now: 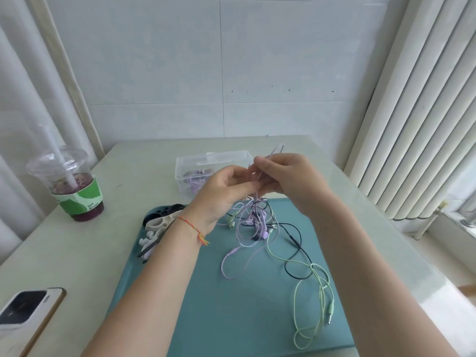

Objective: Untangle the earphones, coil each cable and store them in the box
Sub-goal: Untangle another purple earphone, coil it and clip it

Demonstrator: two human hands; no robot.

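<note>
Left hand (221, 191) and right hand (286, 181) both pinched a lilac cable (258, 176) lifted above the teal mat (231, 318), the clear box (213, 166) just behind them. Below hung the tangle (255, 222) of lilac, black and green earphones, the green cable (316, 292) trailing right. Light, limp, snag-prone wire: likely best held near the knot, not by buds or plug.

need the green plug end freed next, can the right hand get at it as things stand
Probably yes, once it lets go: the right hand is busy pinching the thin lilac earphone cable, but the pale green jack plug lies uncovered on the teal mat, on its own side.
</note>
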